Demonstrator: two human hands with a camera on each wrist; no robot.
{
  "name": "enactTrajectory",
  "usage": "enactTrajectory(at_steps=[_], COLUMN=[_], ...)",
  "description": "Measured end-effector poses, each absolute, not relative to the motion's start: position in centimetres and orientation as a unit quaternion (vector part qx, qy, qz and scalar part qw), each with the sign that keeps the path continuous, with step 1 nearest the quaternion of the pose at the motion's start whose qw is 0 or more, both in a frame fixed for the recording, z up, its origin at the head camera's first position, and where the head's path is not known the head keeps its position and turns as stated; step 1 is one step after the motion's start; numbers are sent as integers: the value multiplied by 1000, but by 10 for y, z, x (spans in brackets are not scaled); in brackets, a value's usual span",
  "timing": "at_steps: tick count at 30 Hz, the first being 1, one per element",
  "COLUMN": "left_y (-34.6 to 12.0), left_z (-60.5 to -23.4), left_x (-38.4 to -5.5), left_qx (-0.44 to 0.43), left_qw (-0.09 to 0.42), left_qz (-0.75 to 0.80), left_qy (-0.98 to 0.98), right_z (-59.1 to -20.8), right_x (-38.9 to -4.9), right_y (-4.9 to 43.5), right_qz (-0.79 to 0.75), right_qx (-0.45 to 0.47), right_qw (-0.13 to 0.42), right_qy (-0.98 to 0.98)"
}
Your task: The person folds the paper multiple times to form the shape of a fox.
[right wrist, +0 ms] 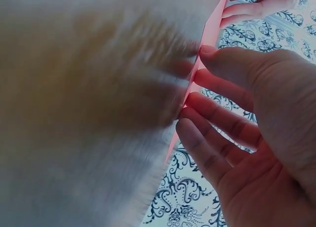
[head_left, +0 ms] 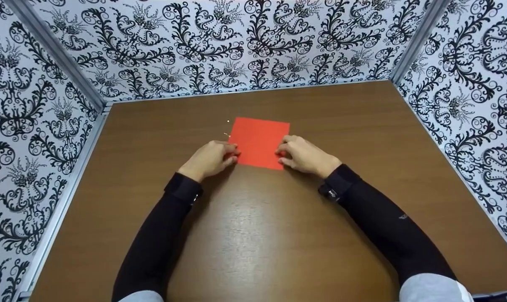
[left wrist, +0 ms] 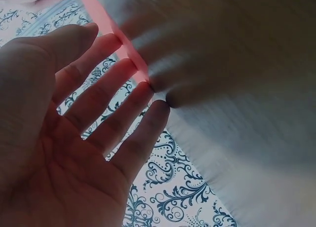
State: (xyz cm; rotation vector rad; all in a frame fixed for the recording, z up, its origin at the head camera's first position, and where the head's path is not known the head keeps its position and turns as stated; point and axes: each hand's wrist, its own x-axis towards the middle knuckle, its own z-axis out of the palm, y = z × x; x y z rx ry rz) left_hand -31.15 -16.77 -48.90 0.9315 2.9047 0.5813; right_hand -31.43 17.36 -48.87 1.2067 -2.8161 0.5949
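Note:
A square sheet of red paper [head_left: 260, 142] lies flat on the brown wooden table, slightly turned. At its left edge is my left hand [head_left: 213, 158], fingertips touching the paper near the lower left corner. In the left wrist view those fingers are spread and nearly straight, and the thumb [left wrist: 74, 42] stands apart from the sheet. My right hand [head_left: 306, 155] rests its fingertips on the paper's right edge. The right wrist view shows the right thumb [right wrist: 232, 61] with its tip at the edge of the red sheet, the relaxed fingers fanned out beside it.
The wooden table [head_left: 346, 121] is bounded by walls with black-and-white scroll patterns [head_left: 220, 46] at the back and both sides. Metal posts [head_left: 64, 54] stand at the back corners. Small bright specks [head_left: 227, 134] show just left of the paper.

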Motion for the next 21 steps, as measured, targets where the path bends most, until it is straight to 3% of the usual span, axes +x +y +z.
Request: enactTrajectory(at_steps=[21], left_y=[-174], left_z=[-492], left_x=[-291], left_qx=[314], left_qw=[-7], left_qz=[202], left_qy=[928], right_z=[-491], right_x=[-282], right_y=[174], right_qz=[200], right_qx=[397], right_qw=[15], right_qy=[-896])
